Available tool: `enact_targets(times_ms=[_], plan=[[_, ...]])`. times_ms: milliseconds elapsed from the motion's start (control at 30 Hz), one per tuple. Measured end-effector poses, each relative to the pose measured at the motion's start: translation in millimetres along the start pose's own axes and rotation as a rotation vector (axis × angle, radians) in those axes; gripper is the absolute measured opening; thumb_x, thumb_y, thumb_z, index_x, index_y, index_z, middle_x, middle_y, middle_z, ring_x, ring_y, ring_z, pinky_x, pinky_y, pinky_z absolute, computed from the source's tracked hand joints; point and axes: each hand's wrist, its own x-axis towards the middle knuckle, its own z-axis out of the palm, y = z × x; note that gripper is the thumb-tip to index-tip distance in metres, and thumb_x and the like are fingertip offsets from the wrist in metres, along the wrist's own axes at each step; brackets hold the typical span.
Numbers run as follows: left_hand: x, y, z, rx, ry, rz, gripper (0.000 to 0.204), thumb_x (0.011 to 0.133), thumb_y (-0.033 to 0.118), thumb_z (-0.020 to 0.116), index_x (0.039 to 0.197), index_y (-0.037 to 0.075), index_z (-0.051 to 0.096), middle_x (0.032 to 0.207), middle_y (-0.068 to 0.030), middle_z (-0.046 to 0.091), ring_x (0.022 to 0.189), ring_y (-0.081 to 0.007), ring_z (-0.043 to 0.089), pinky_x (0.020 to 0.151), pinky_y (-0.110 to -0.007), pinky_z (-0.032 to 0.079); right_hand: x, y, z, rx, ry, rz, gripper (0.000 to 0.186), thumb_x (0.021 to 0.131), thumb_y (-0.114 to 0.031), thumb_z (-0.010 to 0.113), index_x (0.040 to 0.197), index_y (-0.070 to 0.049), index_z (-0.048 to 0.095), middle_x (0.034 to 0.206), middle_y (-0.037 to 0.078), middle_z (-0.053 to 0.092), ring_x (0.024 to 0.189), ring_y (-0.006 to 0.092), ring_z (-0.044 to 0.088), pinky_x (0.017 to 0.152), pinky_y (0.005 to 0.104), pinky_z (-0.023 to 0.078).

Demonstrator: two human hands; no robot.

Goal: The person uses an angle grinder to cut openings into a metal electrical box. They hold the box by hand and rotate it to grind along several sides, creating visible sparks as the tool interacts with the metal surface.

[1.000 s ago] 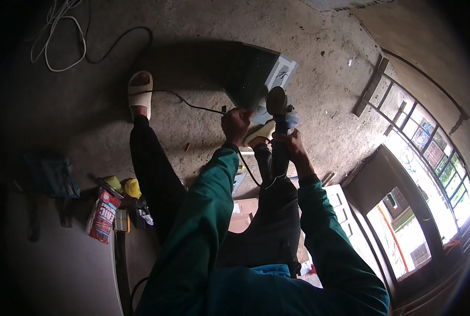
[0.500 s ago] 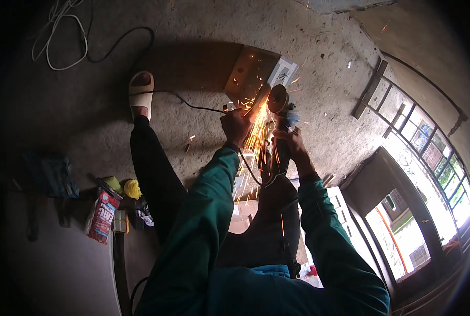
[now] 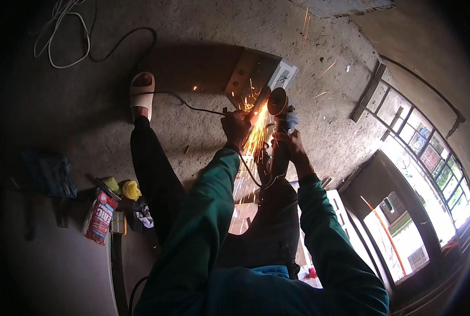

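Note:
My right hand (image 3: pixel 292 146) is wrapped round the body of an angle grinder (image 3: pixel 280 129). The grinder's round disc (image 3: pixel 278 101) meets the edge of a narrow metal piece (image 3: pixel 263 96), and a bright orange stream of sparks (image 3: pixel 257 137) sprays down from there toward me. On the other side of the sparks, my left hand (image 3: pixel 235 128) is closed on the near end of that metal piece; glare partly hides its fingertips. Beyond lies a brown and grey metal sheet or box (image 3: pixel 252 71), with a pale square end (image 3: pixel 284 75). A dark cord (image 3: pixel 185 101) runs past my left hand.
My sandalled foot (image 3: pixel 141 95) stands on the rough concrete floor (image 3: pixel 192 26). Coiled white cable (image 3: pixel 53 47) lies far left. At left are a red and white bag (image 3: pixel 100 217) and a yellow bundle (image 3: pixel 131 190). A barred metal frame (image 3: pixel 403 124) and window openings stand right.
Both hands and the grinder stay almost in place, with the disc slightly lower. The sparks keep flying in a changed pattern, some reaching up to the far right.

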Motion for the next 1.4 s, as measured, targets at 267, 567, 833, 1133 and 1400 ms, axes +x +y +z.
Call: enact_targets(times_ms=[267,567,833,1133,1400], plan=[[0,-12,-2,-0.086,-0.038,-0.037,0.028,0.076,0.034,0.072,0.085,0.008,0.072,0.077,-0.011,0.07,0.07,-0.0277,0.067,0.067,-0.04,0.049,-15,-18,19,-0.25,-0.026,-0.339,0.026,0.07,-0.012,0.072,0.091,-0.002,0.061,0.075,0.005,0.062,0.062,0.0156,0.06,0.057,0.03,0.048],[0,10,-4,-0.102,-0.015,0.008,0.023,0.075,0.024,0.075,0.086,0.003,0.072,0.078,-0.0141,0.07,0.07,-0.0254,0.069,0.067,-0.035,0.053,24,55,-45,-0.271,-0.067,-0.294,0.031,0.075,-0.021,0.072,0.099,-0.003,0.064,0.076,0.009,0.062,0.064,0.0193,0.063,0.058,0.0309,0.053],[-1,-3,-14,-0.12,-0.084,-0.108,0.026,0.075,0.023,0.075,0.088,0.001,0.072,0.081,-0.0147,0.071,0.074,-0.0228,0.07,0.069,-0.032,0.054,-2,-2,6,-0.014,-0.094,0.03,0.031,0.077,-0.022,0.071,0.101,-0.004,0.064,0.086,0.012,0.063,0.078,0.0196,0.065,0.063,0.0322,0.054],[0,-12,-4,-0.076,-0.029,-0.028,0.025,0.074,0.024,0.076,0.086,0.002,0.072,0.079,-0.0148,0.07,0.072,-0.0232,0.069,0.067,-0.033,0.054,-9,-13,8,0.13,-0.066,0.075,0.026,0.074,-0.016,0.072,0.092,-0.002,0.06,0.074,0.005,0.061,0.066,0.0171,0.061,0.062,0.0314,0.051],[1,-4,-2,-0.045,-0.001,-0.024,0.026,0.072,0.026,0.076,0.084,0.003,0.073,0.075,-0.0155,0.069,0.068,-0.0253,0.068,0.066,-0.035,0.053,2,1,-5,-0.432,-0.106,-0.615,0.031,0.075,-0.015,0.071,0.1,0.0,0.063,0.085,0.005,0.064,0.075,0.016,0.061,0.066,0.0303,0.049]])
